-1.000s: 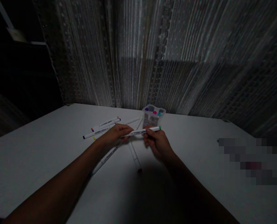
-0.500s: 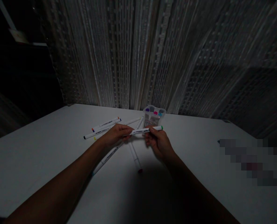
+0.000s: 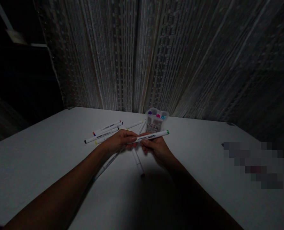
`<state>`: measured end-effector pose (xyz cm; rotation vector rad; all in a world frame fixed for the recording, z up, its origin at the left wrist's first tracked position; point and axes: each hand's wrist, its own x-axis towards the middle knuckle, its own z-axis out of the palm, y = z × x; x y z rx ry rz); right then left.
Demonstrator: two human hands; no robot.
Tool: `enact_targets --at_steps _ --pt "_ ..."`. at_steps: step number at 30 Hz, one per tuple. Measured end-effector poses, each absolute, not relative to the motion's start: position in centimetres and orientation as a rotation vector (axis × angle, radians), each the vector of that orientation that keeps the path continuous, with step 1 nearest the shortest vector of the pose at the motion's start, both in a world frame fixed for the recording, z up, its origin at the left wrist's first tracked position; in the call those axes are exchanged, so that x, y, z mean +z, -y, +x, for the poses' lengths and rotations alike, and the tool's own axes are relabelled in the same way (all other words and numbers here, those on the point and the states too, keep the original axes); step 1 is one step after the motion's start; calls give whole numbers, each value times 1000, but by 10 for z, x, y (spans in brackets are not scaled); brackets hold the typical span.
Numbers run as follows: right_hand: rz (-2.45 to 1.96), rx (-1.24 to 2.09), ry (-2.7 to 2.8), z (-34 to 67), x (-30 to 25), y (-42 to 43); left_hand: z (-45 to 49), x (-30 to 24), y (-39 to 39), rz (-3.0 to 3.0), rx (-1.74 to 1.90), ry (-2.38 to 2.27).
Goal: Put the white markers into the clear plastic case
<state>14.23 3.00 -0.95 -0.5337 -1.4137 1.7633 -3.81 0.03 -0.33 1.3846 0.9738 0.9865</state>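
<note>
A white marker with a green end [image 3: 153, 135] is held between both hands above the table, tilted a little up to the right. My left hand [image 3: 122, 140] pinches its left end, which the fingers hide. Near the marker's middle, my right hand [image 3: 156, 147] grips it with the thumb in front. Right behind stands a clear plastic case [image 3: 157, 123] with purple, pink and blue marker ends at its top. Beneath the hands lie a marker with a dark red end [image 3: 138, 163] and a marker with a bluish end [image 3: 108, 162].
Several white markers lie left of the case, among them a black-ended marker [image 3: 98, 136] and an orange-ended marker [image 3: 108, 127]. The white table [image 3: 48, 153] reaches back to a striped curtain [image 3: 132, 57]. A blurred-out patch [image 3: 254, 164] covers something at the right.
My right hand has slid left along the marker, closer to my left hand. More of the green end now sticks out to the right. The view has shifted slightly.
</note>
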Motion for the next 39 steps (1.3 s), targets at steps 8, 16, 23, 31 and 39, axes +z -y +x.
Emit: enact_targets --at_steps 8,16,23,31,39 --pt "-512 1771 1732 144 -5 -26 -36 0 0 1291 1189 -892" --pt "-583 1840 1801 147 -5 -26 -46 8 -2 1100 1462 -865" --pt "-540 1973 1660 153 -2 -30 -46 5 -3 1238 1325 -985" --pt "-366 1908 1167 152 0 -32 -36 5 -2 1224 1268 -1076" --pt "-582 1824 1395 142 -9 -29 -23 -2 5 1435 775 -781"
